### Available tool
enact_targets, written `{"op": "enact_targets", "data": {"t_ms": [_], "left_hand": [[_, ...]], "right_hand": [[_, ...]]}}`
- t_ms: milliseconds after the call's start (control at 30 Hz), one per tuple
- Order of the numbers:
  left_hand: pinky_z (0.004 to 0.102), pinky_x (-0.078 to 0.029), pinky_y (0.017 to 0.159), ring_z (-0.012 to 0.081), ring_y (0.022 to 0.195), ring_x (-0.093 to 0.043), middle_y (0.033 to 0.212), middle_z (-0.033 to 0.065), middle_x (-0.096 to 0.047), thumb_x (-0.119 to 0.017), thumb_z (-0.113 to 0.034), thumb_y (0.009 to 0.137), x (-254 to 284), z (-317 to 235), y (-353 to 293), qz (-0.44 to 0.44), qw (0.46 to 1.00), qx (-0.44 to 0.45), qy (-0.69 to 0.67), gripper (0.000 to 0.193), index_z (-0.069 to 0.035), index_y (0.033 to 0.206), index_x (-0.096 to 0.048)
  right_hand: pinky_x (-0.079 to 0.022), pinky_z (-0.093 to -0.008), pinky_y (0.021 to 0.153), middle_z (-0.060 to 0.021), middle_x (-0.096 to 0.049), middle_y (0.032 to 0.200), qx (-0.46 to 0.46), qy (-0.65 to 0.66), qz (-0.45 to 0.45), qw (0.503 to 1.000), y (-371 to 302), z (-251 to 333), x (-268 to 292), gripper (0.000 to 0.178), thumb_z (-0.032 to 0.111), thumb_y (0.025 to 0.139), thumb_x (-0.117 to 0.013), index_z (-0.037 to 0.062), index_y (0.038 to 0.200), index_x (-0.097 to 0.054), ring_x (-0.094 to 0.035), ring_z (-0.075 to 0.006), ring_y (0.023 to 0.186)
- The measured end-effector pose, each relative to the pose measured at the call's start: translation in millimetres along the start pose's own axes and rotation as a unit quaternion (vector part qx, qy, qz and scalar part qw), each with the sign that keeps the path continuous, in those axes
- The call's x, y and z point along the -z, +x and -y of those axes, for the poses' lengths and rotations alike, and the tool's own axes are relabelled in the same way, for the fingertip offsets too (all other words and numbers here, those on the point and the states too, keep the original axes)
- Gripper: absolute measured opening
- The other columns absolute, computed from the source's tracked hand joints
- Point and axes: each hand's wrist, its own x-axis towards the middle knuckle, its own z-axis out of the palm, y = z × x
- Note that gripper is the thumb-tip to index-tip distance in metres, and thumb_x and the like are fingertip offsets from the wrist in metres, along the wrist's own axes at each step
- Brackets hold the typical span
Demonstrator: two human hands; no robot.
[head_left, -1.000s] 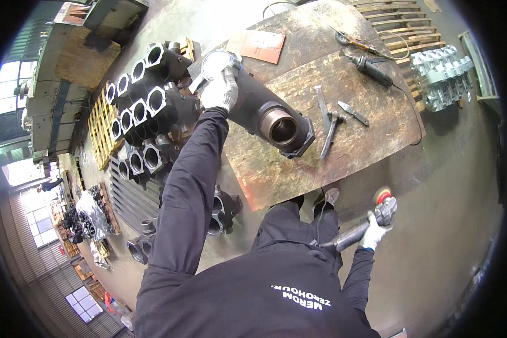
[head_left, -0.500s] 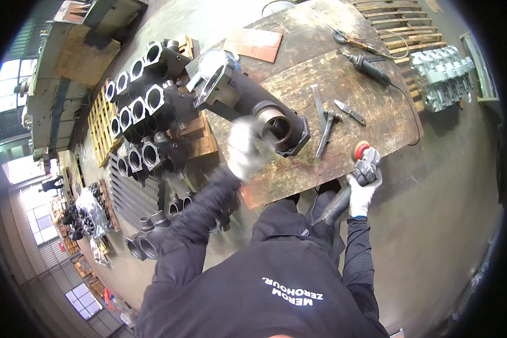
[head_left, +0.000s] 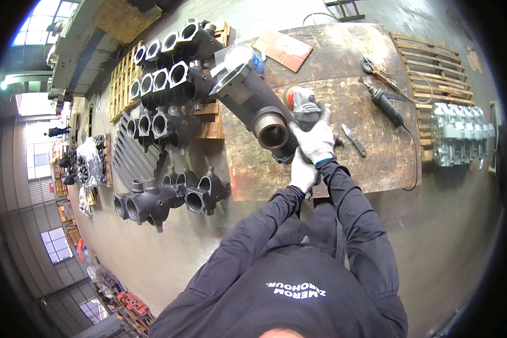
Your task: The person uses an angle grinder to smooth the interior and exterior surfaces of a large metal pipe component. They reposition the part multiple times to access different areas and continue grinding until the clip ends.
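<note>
A black cast-metal pipe housing [head_left: 252, 93] lies on the worktable, its bare-metal round port [head_left: 272, 130] facing up toward me. Gloved in white, my right hand [head_left: 315, 139] is closed around the body of a grey angle grinder [head_left: 305, 108]. The grinder's red-backed disc [head_left: 290, 97] is beside the housing's right side; contact with it cannot be made out. Just below, my left hand [head_left: 305, 173], also gloved, is closed on the rear of the grinder, its fingers partly hidden. A hammer [head_left: 338, 139] is mostly covered by my right hand, and a knife [head_left: 354, 140] lies to its right.
The wooden worktable top [head_left: 253, 180] also bears a second corded power tool [head_left: 384, 104], an orange-handled tool [head_left: 377, 72], a reddish flat sheet [head_left: 283, 49] and a round tin [head_left: 239, 58]. Several black castings [head_left: 177, 84] stand at left. Silver castings [head_left: 462, 134] and a pallet [head_left: 431, 65] are at right.
My right hand has brought the grinder up and left to the housing. My left hand has moved from the housing's left side to the grinder's rear. The view has shifted.
</note>
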Motion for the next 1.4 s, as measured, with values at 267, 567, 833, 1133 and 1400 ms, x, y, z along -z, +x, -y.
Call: {"op": "enact_targets", "data": {"t_ms": [267, 567, 833, 1133, 1400], "left_hand": [[0.0374, -0.039, 0.114, 0.0249, 0.132, -0.053, 0.145, 0.0125, -0.054, -0.033, -0.005, 0.106, 0, 21, 67, -0.090, 0.928, 0.027, -0.360, 0.044, -0.003, 0.149, -0.042], [0.0390, -0.041, 0.112, 0.0277, 0.128, -0.056, 0.141, 0.0124, -0.058, -0.033, -0.023, 0.110, -14, 29, 69, -0.130, 0.928, 0.052, -0.346, 0.043, -0.001, 0.142, -0.050], [0.0390, -0.038, 0.115, 0.0280, 0.131, -0.054, 0.142, 0.0111, -0.058, -0.036, -0.033, 0.109, -15, 33, 72, -0.108, 0.824, 0.173, -0.528, 0.047, -0.004, 0.144, -0.050], [0.0407, -0.040, 0.114, 0.0290, 0.129, -0.056, 0.140, 0.0119, -0.060, -0.035, -0.035, 0.109, -14, 51, 84, -0.134, 0.814, 0.160, -0.543, 0.048, -0.004, 0.140, -0.054], [0.0410, -0.041, 0.113, 0.0285, 0.128, -0.056, 0.142, 0.0127, -0.058, -0.033, -0.031, 0.110, -12, 46, 79, -0.125, 0.855, 0.122, -0.488, 0.046, -0.004, 0.144, -0.047]], "right_hand": [[-0.055, -0.0471, 0.089, -0.0263, -0.071, 0.110, 0.090, -0.091, 0.100, 0.987, 49, 37, -31, 0.090, 0.056, 0.083, -0.074, 0.0056, 0.147, -0.034, -0.070, -0.0428, 0.103], [-0.055, -0.0476, 0.090, -0.0256, -0.071, 0.111, 0.070, -0.132, 0.118, 0.982, 55, 31, -32, 0.093, 0.056, 0.083, -0.074, 0.0096, 0.151, -0.031, -0.070, -0.0433, 0.104], [-0.055, -0.0474, 0.088, -0.0269, -0.071, 0.110, 0.098, -0.128, 0.130, 0.978, 58, 28, -33, 0.086, 0.055, 0.084, -0.074, 0.0138, 0.149, -0.033, -0.070, -0.0434, 0.103], [-0.056, -0.0477, 0.086, -0.0245, -0.072, 0.106, 0.125, -0.138, 0.126, 0.974, 56, 31, -32, 0.085, 0.054, 0.085, -0.070, 0.0081, 0.146, -0.033, -0.071, -0.0424, 0.098], [-0.056, -0.0470, 0.085, -0.0232, -0.072, 0.103, 0.129, -0.147, 0.121, 0.973, 55, 34, -32, 0.085, 0.053, 0.086, -0.070, 0.0090, 0.148, -0.033, -0.071, -0.0415, 0.097]]}}
